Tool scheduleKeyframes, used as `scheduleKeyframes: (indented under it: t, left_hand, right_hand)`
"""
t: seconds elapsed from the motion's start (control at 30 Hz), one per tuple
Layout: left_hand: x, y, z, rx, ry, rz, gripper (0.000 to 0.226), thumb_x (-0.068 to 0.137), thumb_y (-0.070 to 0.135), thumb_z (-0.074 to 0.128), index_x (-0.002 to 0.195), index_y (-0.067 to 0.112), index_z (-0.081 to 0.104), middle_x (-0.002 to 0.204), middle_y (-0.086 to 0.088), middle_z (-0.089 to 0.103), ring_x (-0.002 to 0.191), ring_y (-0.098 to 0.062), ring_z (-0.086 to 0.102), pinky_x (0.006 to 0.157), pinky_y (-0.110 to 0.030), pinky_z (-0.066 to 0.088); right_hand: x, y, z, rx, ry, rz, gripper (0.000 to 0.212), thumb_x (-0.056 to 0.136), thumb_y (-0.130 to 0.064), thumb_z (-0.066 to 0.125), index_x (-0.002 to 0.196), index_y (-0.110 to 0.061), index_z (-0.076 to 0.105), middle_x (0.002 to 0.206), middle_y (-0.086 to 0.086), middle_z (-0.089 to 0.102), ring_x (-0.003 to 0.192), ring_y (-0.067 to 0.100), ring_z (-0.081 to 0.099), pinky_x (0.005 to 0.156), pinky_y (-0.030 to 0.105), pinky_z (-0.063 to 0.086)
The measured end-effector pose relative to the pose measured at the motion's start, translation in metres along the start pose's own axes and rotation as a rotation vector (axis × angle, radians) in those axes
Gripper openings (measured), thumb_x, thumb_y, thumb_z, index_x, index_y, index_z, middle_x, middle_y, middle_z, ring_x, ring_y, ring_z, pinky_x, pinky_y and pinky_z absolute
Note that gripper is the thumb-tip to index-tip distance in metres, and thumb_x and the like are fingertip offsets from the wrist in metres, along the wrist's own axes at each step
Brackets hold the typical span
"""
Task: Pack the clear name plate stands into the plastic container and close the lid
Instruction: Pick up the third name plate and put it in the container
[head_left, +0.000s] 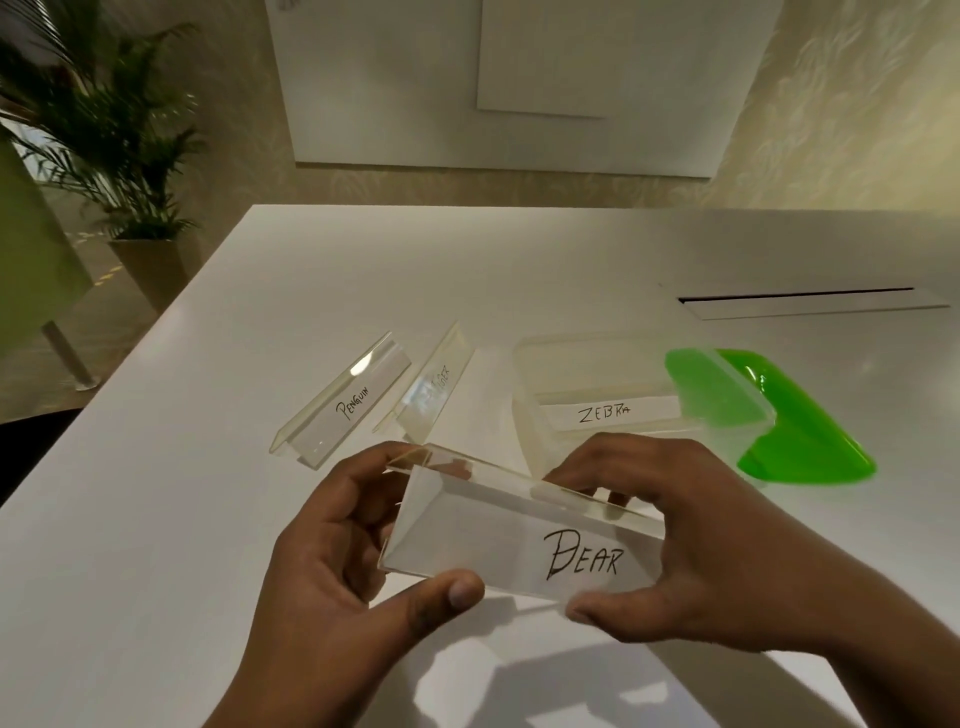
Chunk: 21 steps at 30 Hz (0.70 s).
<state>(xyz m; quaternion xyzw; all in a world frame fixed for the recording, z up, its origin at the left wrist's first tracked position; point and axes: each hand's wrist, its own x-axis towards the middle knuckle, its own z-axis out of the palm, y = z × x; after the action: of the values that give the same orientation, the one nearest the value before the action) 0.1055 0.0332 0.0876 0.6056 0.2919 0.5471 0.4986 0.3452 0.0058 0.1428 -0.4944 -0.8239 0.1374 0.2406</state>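
Clear acrylic name plate stand lettered "BEAR" (524, 525) held above white table (208, 519), just short of translucent plastic container (524, 415). Likely light, rigid, slick-faced, so best gripped by ends and edges. Left hand (332, 561) and right hand (691, 540) each half-curled round one end, thumbs under near edge, fingers over far edge, palms facing inward.

potted palm (119, 130), white table (208, 415), cable slot (800, 300)
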Motion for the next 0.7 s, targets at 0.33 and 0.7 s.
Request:
scheduleKeyframes:
  t: [0.33, 0.7]
  left_hand:
    - [0.01, -0.046, -0.032, 0.481, 0.002, -0.115, 0.073, 0.063, 0.085, 0.059, 0.127, 0.05, 0.053, 0.128, 0.029, 0.061, 0.119, 0.0, 0.058, 0.096, -0.029, 0.046]
    - [0.005, -0.1, -0.06, 1.187, -0.191, -0.182, 0.098, 0.074, 0.087, 0.017, 0.15, 0.027, 0.036, 0.162, 0.009, 0.021, 0.149, -0.006, 0.01, 0.118, -0.029, 0.007]
  right_hand:
    - [0.025, 0.024, -0.042, -0.181, 0.124, -0.037, 0.049, 0.056, -0.044, 0.082, 0.1, -0.032, 0.064, 0.094, -0.02, 0.065, 0.084, 0.005, 0.064, 0.068, 0.023, 0.051]
    - [0.075, 0.121, -0.067, -0.517, -0.016, 0.216, 0.06, 0.049, -0.057, 0.074, 0.103, -0.038, 0.058, 0.098, -0.017, 0.065, 0.089, 0.013, 0.062, 0.075, 0.038, 0.053]
